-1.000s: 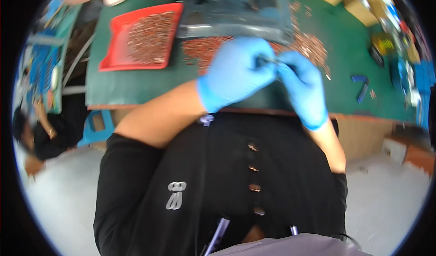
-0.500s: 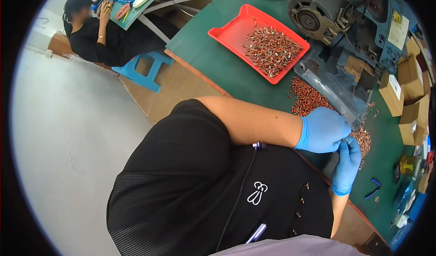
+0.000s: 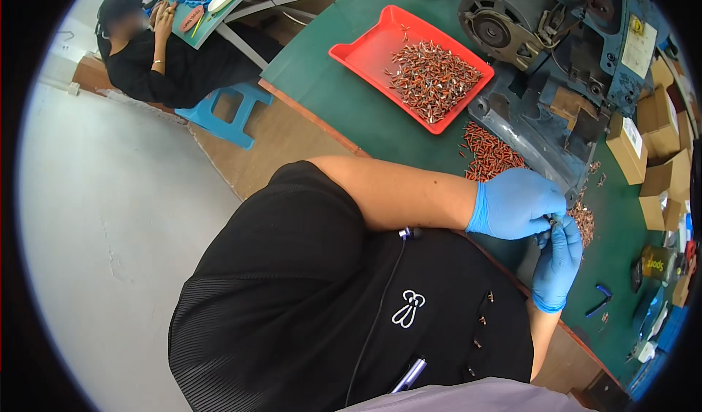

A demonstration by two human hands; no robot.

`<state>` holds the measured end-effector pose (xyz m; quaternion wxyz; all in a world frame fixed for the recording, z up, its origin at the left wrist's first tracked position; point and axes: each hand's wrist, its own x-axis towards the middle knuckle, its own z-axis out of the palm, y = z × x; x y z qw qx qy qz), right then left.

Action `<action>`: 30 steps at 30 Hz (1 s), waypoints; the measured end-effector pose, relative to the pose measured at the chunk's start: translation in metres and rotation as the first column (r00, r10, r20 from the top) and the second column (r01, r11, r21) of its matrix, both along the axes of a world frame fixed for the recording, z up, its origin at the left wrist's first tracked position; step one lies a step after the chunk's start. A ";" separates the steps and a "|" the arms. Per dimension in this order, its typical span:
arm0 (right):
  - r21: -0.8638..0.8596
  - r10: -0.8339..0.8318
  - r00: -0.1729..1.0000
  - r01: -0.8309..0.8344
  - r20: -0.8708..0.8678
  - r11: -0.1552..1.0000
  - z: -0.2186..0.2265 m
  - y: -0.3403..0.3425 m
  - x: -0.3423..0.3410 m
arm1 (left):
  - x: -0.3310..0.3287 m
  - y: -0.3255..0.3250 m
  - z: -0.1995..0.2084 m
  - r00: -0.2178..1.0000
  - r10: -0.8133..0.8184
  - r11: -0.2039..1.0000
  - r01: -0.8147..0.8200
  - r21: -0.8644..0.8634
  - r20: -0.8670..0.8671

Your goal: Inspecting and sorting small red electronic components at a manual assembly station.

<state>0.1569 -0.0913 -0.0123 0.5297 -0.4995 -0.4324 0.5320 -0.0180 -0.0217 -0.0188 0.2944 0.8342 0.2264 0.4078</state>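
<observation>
Green worktop (image 3: 344,101) with orange front edge. Above that edge, the gloved left hand (image 3: 515,203) and right hand (image 3: 559,262) pinch a small piece (image 3: 553,222), mostly hidden, between their fingertips. Red tray (image 3: 369,52) of parts, toward the left edge; machine (image 3: 574,72) behind. Beyond the left edge: a seated person (image 3: 135,68), blue stool (image 3: 212,126).

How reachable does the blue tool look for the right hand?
Likely yes: only green tabletop shows between the right hand and the blue tool, though that hand is busy against the left hand.
</observation>
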 end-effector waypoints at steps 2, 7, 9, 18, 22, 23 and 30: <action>-0.035 0.062 0.998 -0.062 -0.012 0.997 0.002 0.000 0.003 | -0.001 0.004 -0.002 1.000 -0.009 0.997 0.011 0.072 -0.029; -0.016 0.087 0.969 -0.086 0.230 0.996 0.005 -0.003 0.003 | -0.005 0.009 -0.002 1.000 -0.023 0.997 0.024 0.079 -0.015; 0.001 0.090 0.941 -0.096 0.327 0.995 0.007 -0.003 0.006 | -0.004 0.007 0.001 0.999 -0.038 0.999 0.038 -0.006 0.002; 0.045 0.159 0.953 -0.176 0.258 0.983 0.000 -0.001 0.016 | 0.000 0.004 0.010 0.981 -0.170 0.910 0.193 -0.367 0.097; 0.055 0.140 0.988 -0.137 -0.058 0.989 -0.001 -0.003 0.012 | 0.000 0.004 0.011 0.989 -0.122 0.935 0.143 -0.324 0.085; 0.055 0.137 0.983 -0.131 -0.123 0.990 -0.002 -0.002 0.012 | 0.001 0.004 0.010 0.990 -0.098 0.934 0.126 -0.333 0.099; 0.086 0.097 0.993 -0.092 -0.061 0.992 -0.007 -0.002 0.009 | 0.001 0.002 0.009 0.992 -0.089 0.922 0.118 -0.368 0.093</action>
